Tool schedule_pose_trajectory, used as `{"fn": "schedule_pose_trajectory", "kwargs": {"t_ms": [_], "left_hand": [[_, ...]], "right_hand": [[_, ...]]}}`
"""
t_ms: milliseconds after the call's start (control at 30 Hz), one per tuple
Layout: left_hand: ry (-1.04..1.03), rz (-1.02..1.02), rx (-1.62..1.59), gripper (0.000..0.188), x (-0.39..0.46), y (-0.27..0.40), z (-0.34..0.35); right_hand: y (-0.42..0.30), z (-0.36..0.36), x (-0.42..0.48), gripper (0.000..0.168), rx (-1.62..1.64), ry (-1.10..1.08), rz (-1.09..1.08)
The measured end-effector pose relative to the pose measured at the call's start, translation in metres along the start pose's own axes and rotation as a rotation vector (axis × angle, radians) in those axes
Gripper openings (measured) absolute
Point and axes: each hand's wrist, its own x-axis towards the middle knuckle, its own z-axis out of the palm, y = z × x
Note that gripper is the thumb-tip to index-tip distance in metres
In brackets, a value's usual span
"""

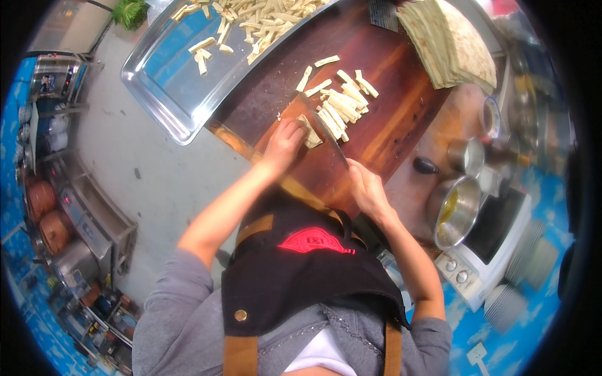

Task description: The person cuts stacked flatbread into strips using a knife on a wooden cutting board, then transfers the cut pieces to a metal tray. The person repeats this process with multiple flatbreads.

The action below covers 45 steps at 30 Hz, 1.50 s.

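Observation:
My right hand (369, 188) is closed around the handle of a kitchen knife (324, 129), its long blade reaching up and left over a wooden cutting board (400, 127). My left hand (284, 143) presses on a small stack of flatbread pieces (310, 134), just left of the blade. Right of the blade lies a pile of cut flatbread strips (345, 105), with a few loose strips above it. Large folded sheets of flatbread (437, 44) rest at the board's upper right. A metal tray (174, 103) at the upper left holds many more strips.
Right of the board stand a steel bowl with yellow contents (454, 211), a small metal pot (465, 156) and a dark oval object (425, 165). A white appliance with knobs (489, 254) is at the lower right, near stacked plates (541, 258). A flat metal blade (383, 14) lies at the top.

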Motion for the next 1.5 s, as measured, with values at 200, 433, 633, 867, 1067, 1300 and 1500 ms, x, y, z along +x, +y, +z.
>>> {"fn": "schedule_pose_trajectory", "kwargs": {"t_ms": [200, 433, 633, 867, 1067, 1300, 1500], "left_hand": [[0.007, -0.030, -0.035, 0.021, 0.000, 0.001, -0.002], [0.031, -0.056, -0.066, 0.024, -0.002, -0.004, 0.005], [0.061, -0.094, -0.117, 0.022, -0.008, -0.012, 0.009], [0.040, -0.104, -0.088, 0.024, -0.017, -0.013, 0.013], [0.073, -0.044, -0.099, 0.021, -0.011, -0.016, 0.010], [0.132, -0.058, -0.122, 0.020, -0.012, -0.017, 0.010], [0.134, -0.061, -0.122, 0.020, -0.011, -0.014, 0.007]], "right_hand": [[-0.038, -0.017, -0.026, 0.042, -0.064, -0.093, 0.099], [-0.048, -0.020, -0.016, 0.041, -0.151, -0.131, 0.121], [-0.065, -0.016, 0.004, 0.039, -0.234, -0.178, 0.216], [-0.043, 0.023, 0.037, 0.037, -0.272, -0.069, 0.125], [-0.027, 0.041, 0.067, 0.036, -0.158, 0.100, -0.011], [-0.039, -0.005, 0.002, 0.039, -0.173, -0.021, -0.022], [-0.065, -0.022, -0.012, 0.038, -0.253, -0.156, 0.155]]}}
